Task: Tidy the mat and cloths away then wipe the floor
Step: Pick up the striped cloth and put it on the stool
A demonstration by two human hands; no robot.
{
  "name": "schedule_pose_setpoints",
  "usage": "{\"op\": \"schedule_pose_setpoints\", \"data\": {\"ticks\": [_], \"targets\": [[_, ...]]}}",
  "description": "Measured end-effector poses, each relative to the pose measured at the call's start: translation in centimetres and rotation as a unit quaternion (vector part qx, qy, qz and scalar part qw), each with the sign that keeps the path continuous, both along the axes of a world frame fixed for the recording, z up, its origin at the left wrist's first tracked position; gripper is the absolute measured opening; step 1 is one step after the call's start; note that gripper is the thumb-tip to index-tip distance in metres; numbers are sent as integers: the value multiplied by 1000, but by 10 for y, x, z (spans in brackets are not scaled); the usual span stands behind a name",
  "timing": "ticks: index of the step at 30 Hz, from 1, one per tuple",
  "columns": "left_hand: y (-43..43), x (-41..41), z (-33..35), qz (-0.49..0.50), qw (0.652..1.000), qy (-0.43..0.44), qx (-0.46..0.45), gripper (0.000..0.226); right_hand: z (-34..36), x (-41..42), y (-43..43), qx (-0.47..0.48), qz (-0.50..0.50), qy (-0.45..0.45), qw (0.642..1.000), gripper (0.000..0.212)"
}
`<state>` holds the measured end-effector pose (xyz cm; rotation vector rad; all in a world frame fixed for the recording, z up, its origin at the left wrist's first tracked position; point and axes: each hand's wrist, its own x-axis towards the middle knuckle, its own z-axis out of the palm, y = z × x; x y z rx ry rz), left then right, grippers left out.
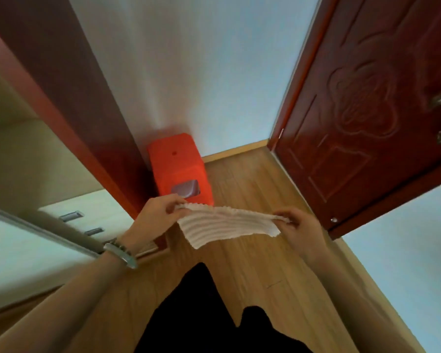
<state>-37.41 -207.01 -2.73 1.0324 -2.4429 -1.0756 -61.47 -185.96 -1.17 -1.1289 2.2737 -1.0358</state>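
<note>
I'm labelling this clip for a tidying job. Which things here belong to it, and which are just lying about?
Job: white ribbed cloth, held stretched between left hand and right hand; wood-plank floor.
Lying about: orange plastic stool in the corner; dark red carved wooden door; pale cabinet with recessed metal handles.
</note>
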Motion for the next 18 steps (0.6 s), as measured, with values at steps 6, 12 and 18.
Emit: {"op": "schedule_pose_setpoints", "data": {"ticks": [6, 12, 18], "targets": [[18, -60, 52, -123, 990, 57, -46, 16, 46, -7, 78, -45, -132, 46, 989, 19], [65, -106, 94, -233, 964, 114, -54, 40, 87, 13, 167, -96, -259, 61, 959, 20], [151, -148, 120, -368, 914, 164, -40, 41, 106, 57, 270, -124, -392, 85, 907, 27]]}}
